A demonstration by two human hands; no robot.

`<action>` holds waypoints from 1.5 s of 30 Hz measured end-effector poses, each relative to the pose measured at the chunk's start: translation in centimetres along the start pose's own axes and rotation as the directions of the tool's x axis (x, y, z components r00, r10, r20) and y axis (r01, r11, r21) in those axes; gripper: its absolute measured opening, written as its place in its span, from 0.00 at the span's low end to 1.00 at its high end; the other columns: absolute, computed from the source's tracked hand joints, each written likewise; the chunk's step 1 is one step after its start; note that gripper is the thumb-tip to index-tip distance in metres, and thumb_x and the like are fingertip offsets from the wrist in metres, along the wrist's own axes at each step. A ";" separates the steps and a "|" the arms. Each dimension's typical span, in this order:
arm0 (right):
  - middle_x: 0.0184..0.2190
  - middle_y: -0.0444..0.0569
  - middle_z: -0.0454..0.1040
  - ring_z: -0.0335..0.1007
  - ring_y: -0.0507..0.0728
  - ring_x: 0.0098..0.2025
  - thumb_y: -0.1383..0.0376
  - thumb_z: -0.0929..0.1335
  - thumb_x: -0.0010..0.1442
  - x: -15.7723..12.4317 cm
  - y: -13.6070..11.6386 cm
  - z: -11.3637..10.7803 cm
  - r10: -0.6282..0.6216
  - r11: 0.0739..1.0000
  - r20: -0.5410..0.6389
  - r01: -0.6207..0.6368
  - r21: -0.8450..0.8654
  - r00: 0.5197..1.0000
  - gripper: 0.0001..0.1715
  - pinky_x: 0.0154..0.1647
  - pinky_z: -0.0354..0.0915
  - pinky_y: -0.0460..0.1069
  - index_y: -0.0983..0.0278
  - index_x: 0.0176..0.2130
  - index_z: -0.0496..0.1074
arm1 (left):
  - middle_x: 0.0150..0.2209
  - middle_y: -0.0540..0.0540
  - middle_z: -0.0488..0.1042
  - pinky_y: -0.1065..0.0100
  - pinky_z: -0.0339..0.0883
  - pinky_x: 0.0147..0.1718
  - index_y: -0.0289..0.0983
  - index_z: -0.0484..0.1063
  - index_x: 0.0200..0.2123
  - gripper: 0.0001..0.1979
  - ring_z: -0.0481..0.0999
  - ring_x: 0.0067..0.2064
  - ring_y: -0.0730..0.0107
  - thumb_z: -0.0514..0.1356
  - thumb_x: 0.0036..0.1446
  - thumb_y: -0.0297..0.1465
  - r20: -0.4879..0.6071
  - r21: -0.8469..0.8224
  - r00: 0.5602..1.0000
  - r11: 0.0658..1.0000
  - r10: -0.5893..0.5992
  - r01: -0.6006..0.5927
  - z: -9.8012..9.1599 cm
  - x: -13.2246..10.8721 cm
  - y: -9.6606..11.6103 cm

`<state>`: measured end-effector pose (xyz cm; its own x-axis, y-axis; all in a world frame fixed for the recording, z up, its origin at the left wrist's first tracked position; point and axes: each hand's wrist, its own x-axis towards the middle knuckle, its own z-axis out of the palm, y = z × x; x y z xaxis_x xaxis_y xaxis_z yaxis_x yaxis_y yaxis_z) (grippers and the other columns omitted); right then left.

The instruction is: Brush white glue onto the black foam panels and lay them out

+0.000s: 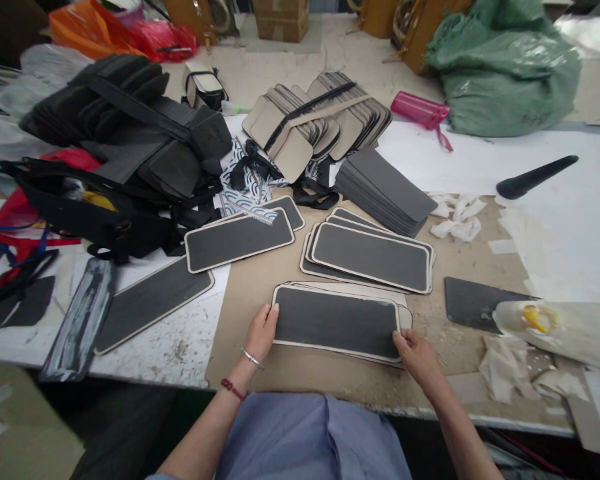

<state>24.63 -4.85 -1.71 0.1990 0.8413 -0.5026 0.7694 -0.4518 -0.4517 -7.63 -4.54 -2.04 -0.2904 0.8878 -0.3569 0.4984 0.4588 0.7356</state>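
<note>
One dark panel (336,323), pale-rimmed, set between hands: clasped at left end by left hand (262,331), at right end by right hand (416,350); overlapping pale boards (405,318).

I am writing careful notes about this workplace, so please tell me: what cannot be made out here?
In the head view:
- Underside of the dark panel between the left hand and right hand: turned away from the camera.
- Number of beige pieces beneath it: mostly covered by the panel.
- Contents of the green sack: hidden by its material.
- Top of the cardboard box: cut off by the upper edge.
</note>
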 end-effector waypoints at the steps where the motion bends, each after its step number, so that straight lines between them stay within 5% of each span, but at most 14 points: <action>1: 0.14 0.42 0.60 0.60 0.54 0.20 0.51 0.55 0.50 0.1 0.0 0.2 0.003 1.000 0.009 -0.003 0.029 1.000 0.18 0.22 0.53 0.47 0.60 0.20 0.57 | 0.17 0.55 0.56 0.71 0.53 0.23 0.40 0.53 0.19 0.16 0.58 0.22 0.72 0.46 0.54 0.42 0.003 0.004 1.000 1.000 -0.004 0.004 0.0 0.1 -0.1; 21: 0.18 0.42 0.59 0.58 0.53 0.21 0.55 0.55 0.54 -0.5 0.1 1.8 0.055 0.998 -0.086 -0.053 0.031 0.995 0.13 0.23 0.52 0.47 0.59 0.25 0.55 | 0.19 0.52 0.60 0.68 0.55 0.25 0.41 0.54 0.20 0.12 0.61 0.23 0.68 0.47 0.54 0.36 -0.058 0.077 0.997 0.995 -0.054 0.058 0.7 0.2 0.6; 31: 0.20 0.44 0.61 0.60 0.54 0.22 0.52 0.55 0.53 -0.1 1.0 2.1 0.059 0.993 -0.079 -0.051 0.103 0.995 0.14 0.22 0.55 0.48 0.59 0.26 0.56 | 0.22 0.52 0.64 0.69 0.57 0.28 0.39 0.59 0.22 0.16 0.64 0.26 0.70 0.45 0.55 0.42 0.013 -0.036 0.999 0.999 -0.034 0.035 0.1 0.4 0.2; 36: 0.19 0.44 0.61 0.60 0.55 0.23 0.50 0.56 0.51 -0.9 0.6 2.1 0.019 0.984 -0.126 0.005 0.180 0.992 0.16 0.22 0.56 0.48 0.59 0.25 0.55 | 0.19 0.54 0.58 0.70 0.55 0.25 0.39 0.57 0.20 0.17 0.59 0.24 0.72 0.47 0.52 0.44 0.016 -0.080 1.000 0.997 -0.010 0.011 -0.4 -0.2 0.1; 41: 0.21 0.45 0.62 0.61 0.56 0.25 0.47 0.56 0.53 -2.6 -0.9 0.6 -0.063 0.968 -0.278 0.126 0.215 0.958 0.20 0.28 0.58 0.49 0.59 0.24 0.56 | 0.21 0.54 0.59 0.70 0.55 0.26 0.39 0.58 0.22 0.16 0.59 0.25 0.71 0.46 0.54 0.43 -0.066 -0.089 0.997 0.995 0.048 -0.054 -0.9 -1.3 1.9; 45: 0.19 0.43 0.60 0.58 0.54 0.23 0.45 0.55 0.54 -0.7 -1.7 -2.5 -0.101 0.971 -0.372 0.172 0.163 0.923 0.21 0.26 0.56 0.49 0.58 0.23 0.54 | 0.19 0.55 0.56 0.71 0.52 0.24 0.40 0.54 0.21 0.15 0.58 0.23 0.73 0.45 0.56 0.42 -0.090 -0.058 0.983 0.985 0.157 -0.163 -0.6 1.2 5.4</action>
<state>24.72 -3.95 1.27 0.3315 0.9324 -0.1443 0.6826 -0.3426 -0.6455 -5.71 -1.03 1.86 -0.2807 0.9420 -0.1838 0.4908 0.3055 0.8159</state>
